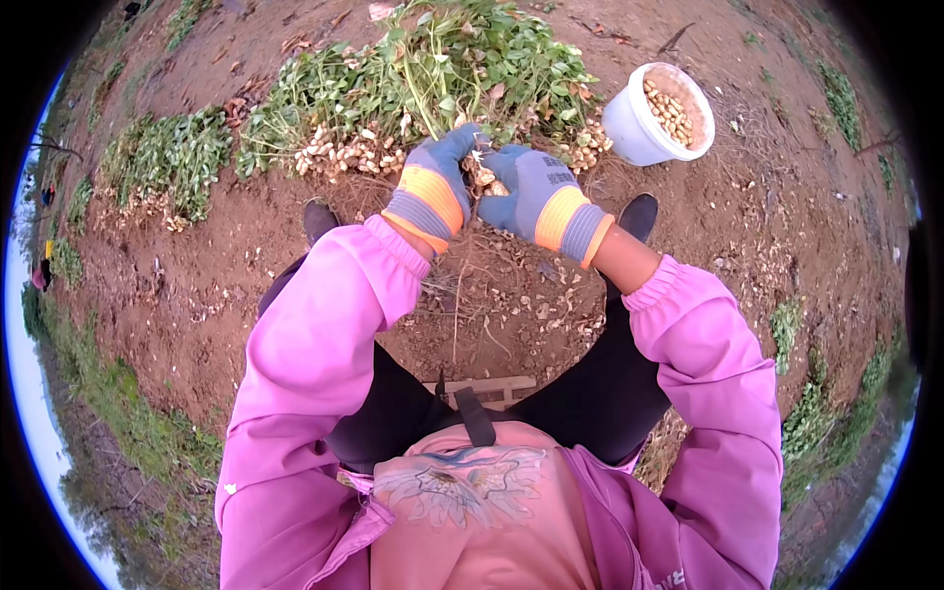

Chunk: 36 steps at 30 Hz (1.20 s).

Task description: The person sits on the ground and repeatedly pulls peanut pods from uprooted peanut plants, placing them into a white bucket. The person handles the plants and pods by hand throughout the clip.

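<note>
Both my hands wear grey-blue work gloves with orange cuffs and meet in front of me over the soil. Stems and roots of a peanut plant (417, 81) are gripped in my left hand (442, 166). At its root end, a few peanut pods (484, 179) show between the two gloves. My right hand (527, 184) is curled around those pods; its fingertips are partly hidden. Just beyond the gloves lies a heap of pulled peanut plants (487, 66), leaves pointing away from me. Clusters of pods (350, 153) hang at the heap's near edge.
A white plastic bucket (627, 125) partly filled with peanuts (667, 114) leans at the heap's right. Another bunch of peanut plants (173, 158) lies to the left. My shoes (639, 216) flank the work area. A low wooden seat (490, 389) is between my legs.
</note>
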Motion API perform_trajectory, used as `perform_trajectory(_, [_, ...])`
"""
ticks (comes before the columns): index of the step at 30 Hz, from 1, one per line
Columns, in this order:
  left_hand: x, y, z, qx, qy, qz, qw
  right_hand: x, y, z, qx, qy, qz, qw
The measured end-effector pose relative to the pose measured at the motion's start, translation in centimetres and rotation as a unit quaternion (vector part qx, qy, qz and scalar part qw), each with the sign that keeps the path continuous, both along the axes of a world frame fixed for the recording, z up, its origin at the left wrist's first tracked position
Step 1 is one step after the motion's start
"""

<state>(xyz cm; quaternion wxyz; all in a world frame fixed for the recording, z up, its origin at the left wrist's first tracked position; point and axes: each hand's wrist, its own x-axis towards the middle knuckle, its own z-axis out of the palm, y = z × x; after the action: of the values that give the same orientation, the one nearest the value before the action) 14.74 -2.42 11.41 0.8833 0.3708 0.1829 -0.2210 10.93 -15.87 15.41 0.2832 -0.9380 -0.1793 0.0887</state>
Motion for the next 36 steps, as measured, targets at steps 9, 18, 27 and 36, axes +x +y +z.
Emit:
perform_trajectory(9, [-0.4, -0.8, -0.4, 0.057, -0.018, 0.102, 0.993, -0.5, 0.4, -0.2, -0.013, 0.044, -0.058, 0.997])
perform_trajectory(18, [-0.8, -1.4, 0.1, 0.127, -0.011, 0.124, 0.984, -0.6, 0.9, 0.5, -0.007, 0.15, -0.094, 0.984])
perform_trajectory(27, [-0.8, -0.9, 0.7, 0.04, -0.048, 0.067, 0.996, -1.1, 0.7, -1.0, 0.09, 0.049, -0.126, 0.987])
perform_trajectory(36, [0.6, 0.1, -0.8, -0.055, -0.03, 0.022, 0.998, -0.2, 0.7, -1.1, 0.243, 0.172, -0.129, 0.946])
